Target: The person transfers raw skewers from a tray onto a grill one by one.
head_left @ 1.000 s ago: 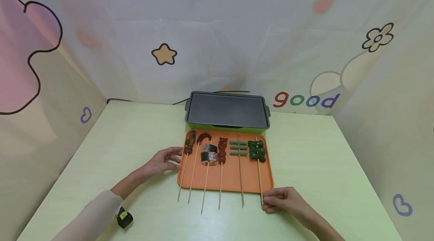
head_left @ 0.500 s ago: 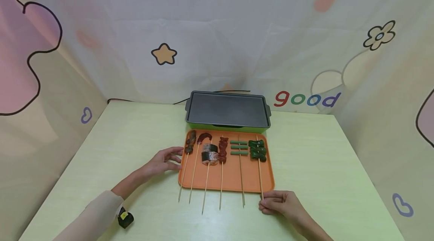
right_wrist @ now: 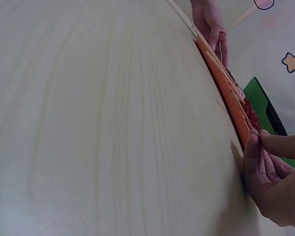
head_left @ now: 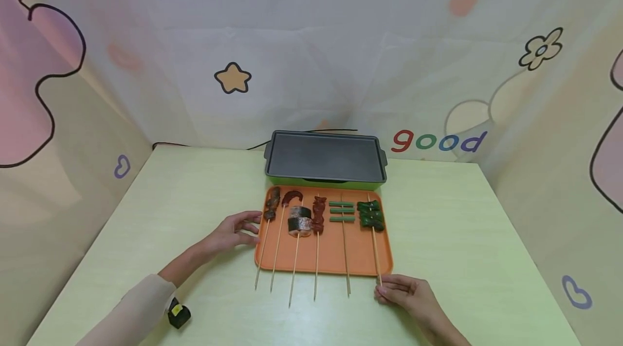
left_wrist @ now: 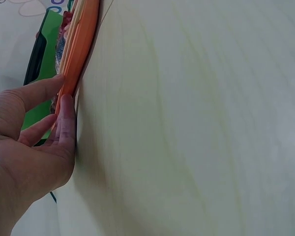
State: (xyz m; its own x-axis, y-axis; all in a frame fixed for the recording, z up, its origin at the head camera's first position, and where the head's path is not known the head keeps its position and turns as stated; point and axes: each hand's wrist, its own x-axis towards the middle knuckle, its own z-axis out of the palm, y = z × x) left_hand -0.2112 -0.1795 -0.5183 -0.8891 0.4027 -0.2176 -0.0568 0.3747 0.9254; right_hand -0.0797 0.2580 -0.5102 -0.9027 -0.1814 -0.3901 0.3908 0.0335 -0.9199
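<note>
An orange tray [head_left: 331, 257] bears several food skewers side by side, their sticks jutting past its near edge. At the right end lies a skewer of dark green pepper pieces [head_left: 371, 216]; my right hand [head_left: 406, 293] pinches its lower stick end between thumb and fingers, by the tray's near right corner. In the right wrist view that hand [right_wrist: 278, 172] sits close against the tray rim. My left hand [head_left: 227, 235] rests its spread fingers against the tray's left edge, beside a skewer of brown pieces [head_left: 271, 205]. In the left wrist view its fingertips [left_wrist: 66, 101] touch the orange rim.
Directly behind the tray stands a green grill with a flat dark plate [head_left: 325, 158]. Other skewers include a curled brown-red piece [head_left: 292, 196], black-and-white rolls [head_left: 299, 221], red meat [head_left: 318, 215] and green stalks [head_left: 342, 211]. A black-and-yellow object [head_left: 179, 314] is by the left sleeve.
My right hand has shifted its hold on the stick end, and the green pepper skewer has moved slightly right on the tray. The left hand has stayed at the tray's edge.
</note>
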